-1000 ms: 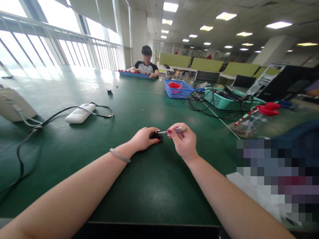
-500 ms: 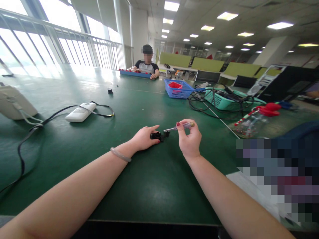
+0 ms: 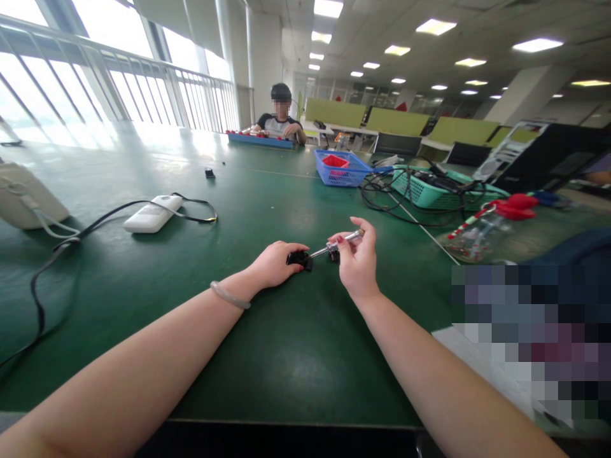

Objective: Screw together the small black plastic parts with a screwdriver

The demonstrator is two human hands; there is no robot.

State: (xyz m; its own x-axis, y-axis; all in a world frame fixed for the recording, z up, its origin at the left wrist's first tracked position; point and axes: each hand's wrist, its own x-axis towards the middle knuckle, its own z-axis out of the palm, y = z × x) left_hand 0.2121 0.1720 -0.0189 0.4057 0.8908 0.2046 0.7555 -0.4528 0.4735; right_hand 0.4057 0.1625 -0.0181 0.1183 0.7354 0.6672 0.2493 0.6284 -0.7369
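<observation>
My left hand point(image 3: 275, 263) rests on the green table point(image 3: 267, 343), its fingers closed over a small black part point(image 3: 299, 258) that it pins to the surface. My right hand point(image 3: 357, 264) pinches a small screwdriver point(image 3: 340, 242) with a clear handle. The metal tip points left and down at the black part. A second small black piece point(image 3: 334, 255) lies just behind the screwdriver shaft, close to my right fingers. A pale bangle sits on my left wrist.
A white device point(image 3: 153, 214) with a black cable lies at the left, a beige box point(image 3: 28, 197) at the far left. A blue basket point(image 3: 342, 170), a teal basket point(image 3: 442, 191) of cables and a clear bottle point(image 3: 477, 235) stand at the right. A person sits across the table.
My right hand has tilted the screwdriver and brought its tip back down to the black part. My left forefinger has curled back onto the part. A second black piece has come apart from it.
</observation>
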